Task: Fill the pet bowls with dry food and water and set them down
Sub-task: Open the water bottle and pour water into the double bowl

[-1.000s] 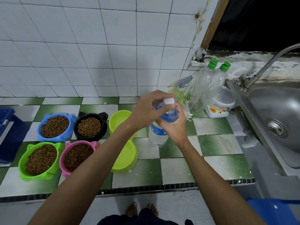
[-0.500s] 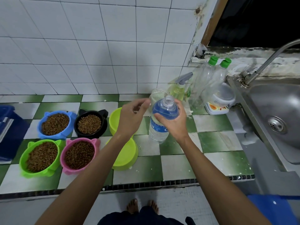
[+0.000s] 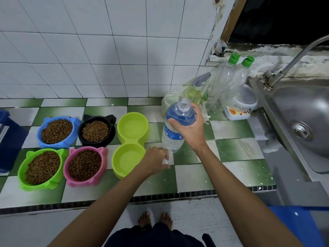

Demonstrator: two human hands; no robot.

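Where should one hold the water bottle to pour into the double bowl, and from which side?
Probably grip the bottle around its clear ribbed body, below the blue shoulder, coming from its right side as the right hand does now. It stands upright with the cap off, so the open neck must stay free. The double bowl lies to its left, so a right-side grip lets it tip that way.

Clear glossy plastic water bottle (image 3: 173, 138); matt plastic double bowl (image 3: 130, 143); glazed tile counter (image 3: 231, 129); dull steel sink (image 3: 306, 111).

blue bowl (image 3: 57, 131) | black bowl (image 3: 96, 131) | pink bowl (image 3: 85, 165) | lime double bowl (image 3: 130, 145) | green-white chequered counter (image 3: 231, 139)
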